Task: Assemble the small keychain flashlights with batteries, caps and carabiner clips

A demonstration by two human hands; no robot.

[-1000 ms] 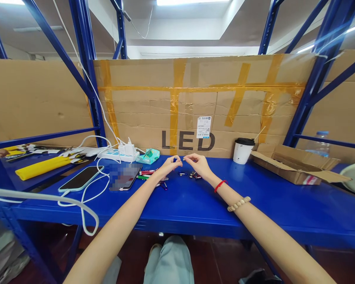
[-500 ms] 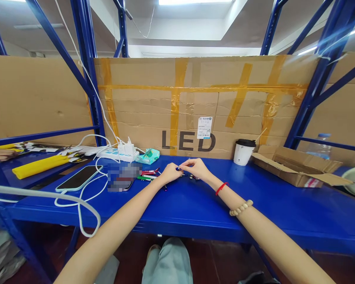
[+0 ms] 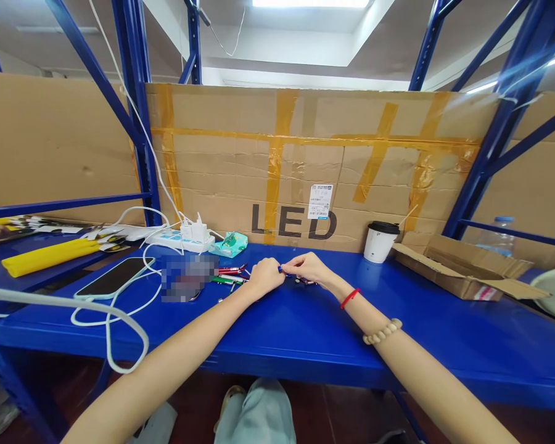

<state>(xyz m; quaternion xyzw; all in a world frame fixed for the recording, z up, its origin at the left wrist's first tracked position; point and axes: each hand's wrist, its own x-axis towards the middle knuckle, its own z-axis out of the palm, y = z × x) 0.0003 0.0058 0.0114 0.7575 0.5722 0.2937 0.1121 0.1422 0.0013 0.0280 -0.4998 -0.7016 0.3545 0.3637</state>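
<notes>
My left hand (image 3: 265,276) and my right hand (image 3: 308,268) meet over the blue shelf top (image 3: 305,320), both pinched on a small dark blue pen-like piece (image 3: 282,269) between them. The left fingers are curled round its left end, and the right fingertips pinch its right end. Several small pens in red, green and silver (image 3: 230,275) lie just left of my left hand. A few small dark parts (image 3: 305,282) lie under my right hand. A red string and a bead bracelet circle my right wrist.
A phone on a white cable (image 3: 113,277) and a blurred phone (image 3: 185,279) lie at the left, behind them a power strip (image 3: 187,237) and a tissue pack (image 3: 230,244). A lidded paper cup (image 3: 380,242) and an open cardboard box (image 3: 467,268) stand at the right.
My hands were apart and raised a little; they have come together and lowered near the shelf top, both now on the small blue piece.
</notes>
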